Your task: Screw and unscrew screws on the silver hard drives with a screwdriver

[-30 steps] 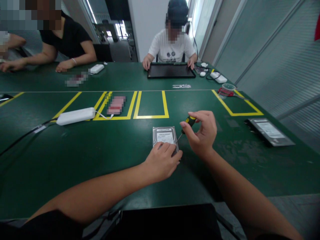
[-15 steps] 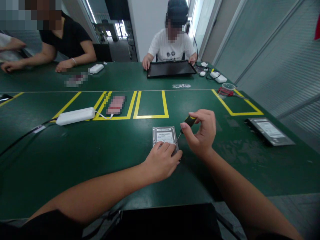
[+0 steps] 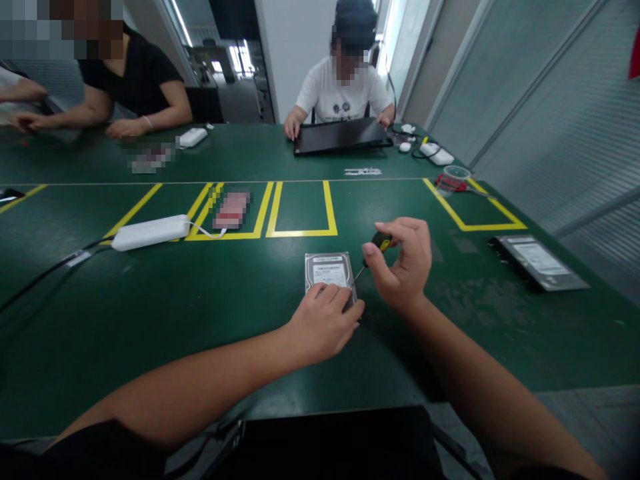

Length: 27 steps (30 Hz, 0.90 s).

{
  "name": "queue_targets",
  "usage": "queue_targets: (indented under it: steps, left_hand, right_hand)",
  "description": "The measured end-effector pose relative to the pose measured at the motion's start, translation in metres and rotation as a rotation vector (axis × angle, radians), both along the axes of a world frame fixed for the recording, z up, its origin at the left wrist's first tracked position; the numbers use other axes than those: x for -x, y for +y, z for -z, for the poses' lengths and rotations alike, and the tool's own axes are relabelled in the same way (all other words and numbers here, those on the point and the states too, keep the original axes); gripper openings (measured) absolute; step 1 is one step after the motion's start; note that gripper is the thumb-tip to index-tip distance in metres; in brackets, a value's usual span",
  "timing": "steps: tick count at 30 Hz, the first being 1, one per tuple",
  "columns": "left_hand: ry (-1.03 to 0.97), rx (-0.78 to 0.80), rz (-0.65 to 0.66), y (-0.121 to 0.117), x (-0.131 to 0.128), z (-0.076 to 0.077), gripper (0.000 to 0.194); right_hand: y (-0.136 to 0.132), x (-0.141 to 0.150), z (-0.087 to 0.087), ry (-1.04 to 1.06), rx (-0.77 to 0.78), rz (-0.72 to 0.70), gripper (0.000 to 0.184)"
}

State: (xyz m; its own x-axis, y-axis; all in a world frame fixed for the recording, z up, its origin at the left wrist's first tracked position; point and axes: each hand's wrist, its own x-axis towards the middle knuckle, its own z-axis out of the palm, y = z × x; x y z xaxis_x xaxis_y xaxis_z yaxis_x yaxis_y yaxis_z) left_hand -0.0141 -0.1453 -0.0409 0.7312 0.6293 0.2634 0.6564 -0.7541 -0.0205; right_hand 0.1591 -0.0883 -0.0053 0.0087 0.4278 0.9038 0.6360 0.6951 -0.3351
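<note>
A silver hard drive (image 3: 329,268) with a white label lies flat on the green table. My left hand (image 3: 325,320) is closed over its near end, fingers wrapped across the top and the right side, hiding that part. Between the thumb and fingers of my right hand (image 3: 406,263) is a small black-and-yellow screwdriver (image 3: 381,241). Its thin shaft slants down and left to the drive's right edge; the exact contact point of the tip is too small to make out.
At the right lies a flat metal-cased device (image 3: 543,262) with a label. A white power strip (image 3: 150,233) with cables is on the left, beside a blurred pink phone (image 3: 233,210). Farther right are a clear cup (image 3: 457,175) and red-handled tool. Across the table, a person holds a black panel (image 3: 345,137).
The screwdriver handle has turned slightly in my right hand's fingers, showing its yellow patch differently. My left hand and the hard drive stay put. The far person's panel has tilted a little.
</note>
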Motion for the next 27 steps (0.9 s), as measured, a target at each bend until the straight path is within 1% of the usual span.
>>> queue_targets:
  steps: [4,7,10,12,14,17,21,24,27]
  left_hand:
    - [0.010,0.000,-0.001,0.000,-0.001,0.000,0.032]
    - [0.014,-0.008,-0.001,0.000,-0.001,0.000,0.032]
    - [0.015,-0.006,-0.003,0.000,-0.001,0.000,0.032]
    - [0.012,-0.002,-0.001,0.000,-0.001,0.000,0.032]
    - [0.008,-0.003,0.000,0.000,-0.001,0.000,0.032]
    - [0.003,-0.007,-0.003,0.000,0.000,0.001,0.032]
    - [0.003,-0.010,-0.005,0.000,0.000,0.001,0.031]
    - [0.005,-0.013,0.001,0.000,0.000,0.001,0.031]
    - [-0.001,-0.013,-0.001,0.000,-0.001,0.002,0.031]
  right_hand:
    - [0.002,0.001,-0.002,-0.021,-0.024,0.038,0.027]
    - [0.002,0.001,0.002,-0.014,0.000,0.043,0.032]
    - [0.002,0.002,0.007,0.071,0.068,-0.014,0.037]
    - [0.001,0.003,0.009,0.114,0.108,-0.054,0.034]
    - [0.001,0.003,0.009,0.116,0.122,-0.065,0.031]
    - [0.002,0.003,0.006,0.071,0.075,-0.046,0.029]
    - [0.004,0.002,0.002,0.030,0.009,0.018,0.036]
    - [0.003,0.001,0.002,0.027,0.016,0.042,0.030]
    - [0.001,0.001,0.003,0.015,0.063,0.014,0.029]
